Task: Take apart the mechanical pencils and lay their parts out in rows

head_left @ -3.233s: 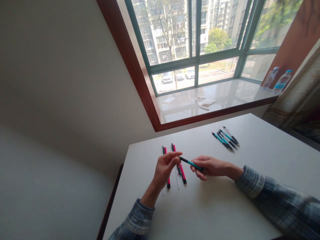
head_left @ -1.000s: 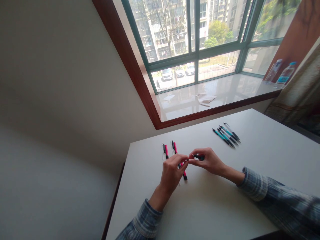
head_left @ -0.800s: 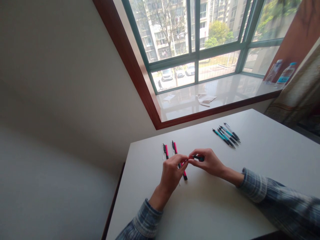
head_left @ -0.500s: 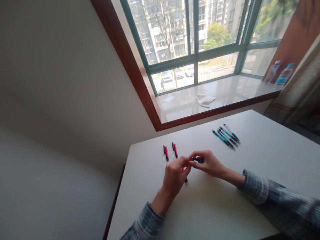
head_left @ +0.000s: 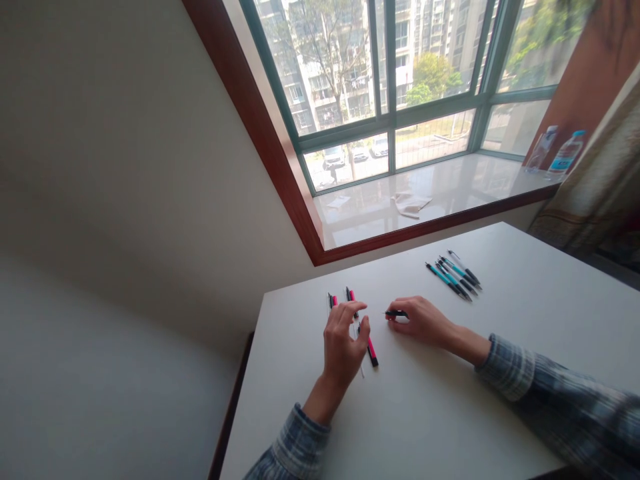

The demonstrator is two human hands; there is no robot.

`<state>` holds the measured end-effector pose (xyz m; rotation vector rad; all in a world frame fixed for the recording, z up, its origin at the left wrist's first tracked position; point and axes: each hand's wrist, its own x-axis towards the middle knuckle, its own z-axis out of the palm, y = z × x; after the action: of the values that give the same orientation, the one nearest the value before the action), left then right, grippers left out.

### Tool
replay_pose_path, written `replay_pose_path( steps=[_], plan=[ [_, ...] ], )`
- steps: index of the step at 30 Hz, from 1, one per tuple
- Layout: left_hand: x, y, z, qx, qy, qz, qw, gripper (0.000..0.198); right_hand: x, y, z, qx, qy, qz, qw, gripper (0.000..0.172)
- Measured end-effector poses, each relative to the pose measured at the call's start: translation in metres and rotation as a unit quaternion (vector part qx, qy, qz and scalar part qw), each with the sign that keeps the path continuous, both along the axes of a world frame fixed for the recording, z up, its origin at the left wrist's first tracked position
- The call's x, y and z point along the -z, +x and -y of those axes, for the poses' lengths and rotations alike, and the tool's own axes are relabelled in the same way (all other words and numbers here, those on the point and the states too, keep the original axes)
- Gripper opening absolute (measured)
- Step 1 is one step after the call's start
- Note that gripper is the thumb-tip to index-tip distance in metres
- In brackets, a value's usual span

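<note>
Left hand (head_left: 344,339) has parted from right hand (head_left: 423,323), grip released; right grasps black-ended pen (head_left: 399,313) over surface (head_left: 450,413), clustered pens (head_left: 454,276) look complete, pink-and-black pen parts (head_left: 371,348) loose.

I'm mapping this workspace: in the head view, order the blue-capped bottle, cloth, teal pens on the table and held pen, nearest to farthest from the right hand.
1. Held pen: in the right hand.
2. Teal pens: table's right side.
3. Cloth: on the windowsill.
4. Blue-capped bottle: windowsill's right end.
</note>
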<state>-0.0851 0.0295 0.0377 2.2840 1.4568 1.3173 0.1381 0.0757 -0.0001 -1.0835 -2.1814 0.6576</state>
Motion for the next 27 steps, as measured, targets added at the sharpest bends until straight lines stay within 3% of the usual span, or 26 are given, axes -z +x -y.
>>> replay_pose_path(
  steps=[4,12,19,27],
  plan=[
    [-0.002,-0.004,-0.001,-0.017,0.024,0.013,0.999,0.017,0.002,-0.006,-0.021,0.044,-0.002,0.039,0.998,0.014],
    [-0.004,-0.012,-0.004,-0.019,0.045,0.018,0.999,0.018,-0.006,-0.037,-0.098,0.144,-0.030,0.087,0.985,0.021],
    [-0.002,-0.017,-0.011,-0.023,0.049,0.024,0.998,0.019,0.006,-0.050,-0.097,0.129,-0.018,0.100,0.986,0.023],
    [0.003,-0.018,-0.012,-0.026,0.030,0.023,0.999,0.018,0.011,-0.051,-0.097,0.159,0.000,0.097,0.983,0.026]
  ],
)
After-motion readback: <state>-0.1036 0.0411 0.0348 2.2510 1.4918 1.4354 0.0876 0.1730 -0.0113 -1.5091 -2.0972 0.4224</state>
